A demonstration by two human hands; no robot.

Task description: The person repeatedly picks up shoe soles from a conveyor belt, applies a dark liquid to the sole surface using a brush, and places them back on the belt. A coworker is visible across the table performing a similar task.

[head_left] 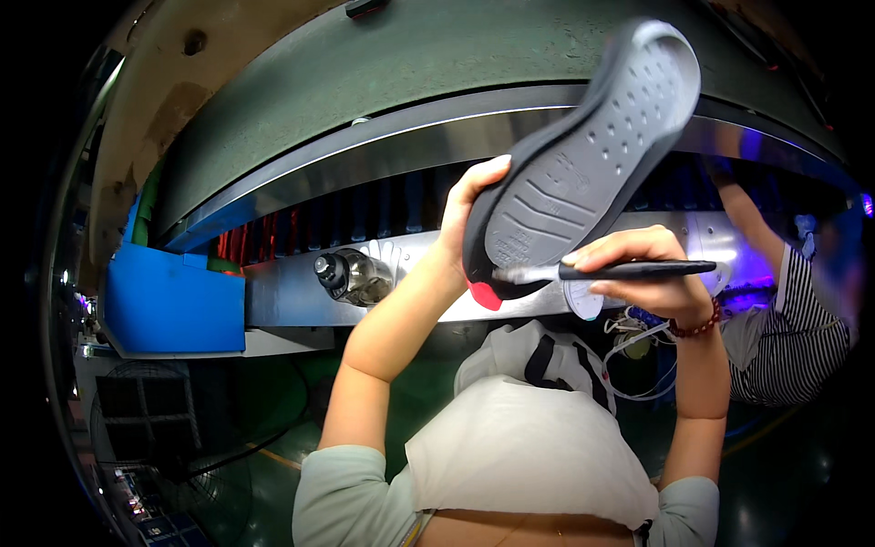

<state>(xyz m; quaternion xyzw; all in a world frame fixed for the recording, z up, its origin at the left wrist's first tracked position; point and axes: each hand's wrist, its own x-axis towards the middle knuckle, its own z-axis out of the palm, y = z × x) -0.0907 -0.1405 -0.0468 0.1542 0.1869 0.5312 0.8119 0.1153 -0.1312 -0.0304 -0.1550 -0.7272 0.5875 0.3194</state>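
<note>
A conveyor belt (pixel 428 77), shoe sole (pixel 551 196) and nearby co-worker (pixel 793 360) show a factory workshop.

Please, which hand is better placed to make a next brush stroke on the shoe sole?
Probably the right hand: it holds the brush, whose bristles are at the lower end of the shoe sole. The left hand grips the sole's left edge.

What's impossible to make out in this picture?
Head view:
Left hand: most fingers hidden behind the grey and black dimpled shoe sole.
The sole's far side: turned away.
Black-handled brush with pale bristles: tips blurred.
Co-worker in black-and-white striped clothing: hand lost in shadow.
</note>
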